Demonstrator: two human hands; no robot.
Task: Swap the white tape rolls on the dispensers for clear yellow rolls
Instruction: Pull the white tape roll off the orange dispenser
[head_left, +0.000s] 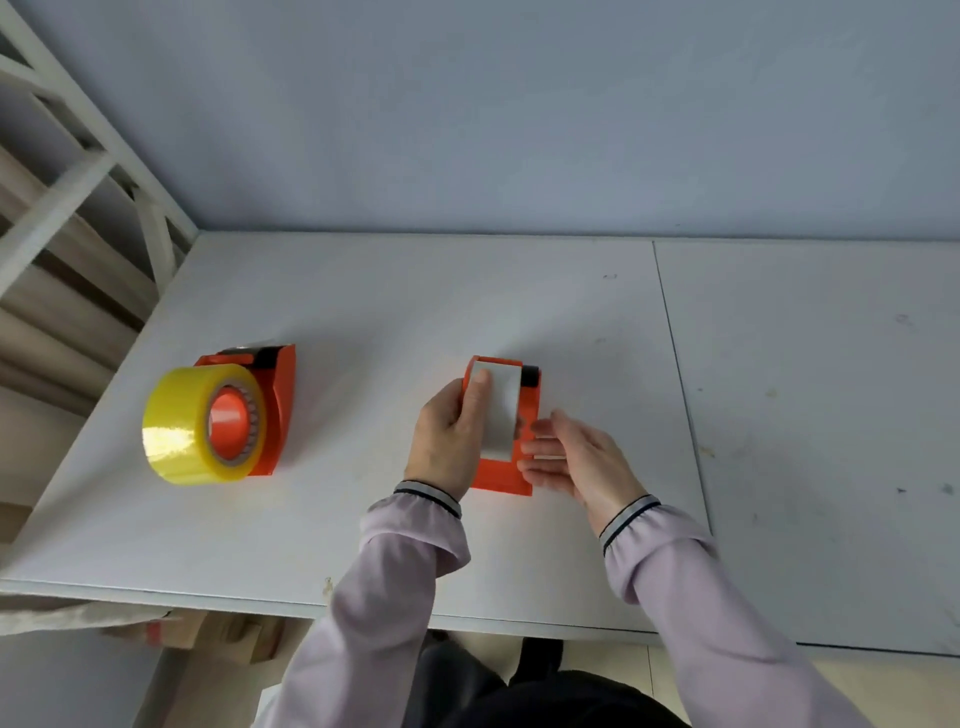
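An orange dispenser (506, 480) stands near the middle of the white table (363, 291), carrying a white tape roll (503, 410). My left hand (449, 436) grips its left side, thumb lying along the top of the white roll. My right hand (576, 457) is at the dispenser's right side with fingers spread, fingertips touching the orange wall beside the roll. To the left lies a second orange dispenser (283, 395) on its side, with a clear yellow tape roll (187, 426) mounted on its orange hub.
A second white table (831, 415) butts against the right side along a dark seam. White metal shelving (78, 197) stands at the far left. Cardboard boxes (208, 634) sit under the table's front edge. A grey wall runs behind.
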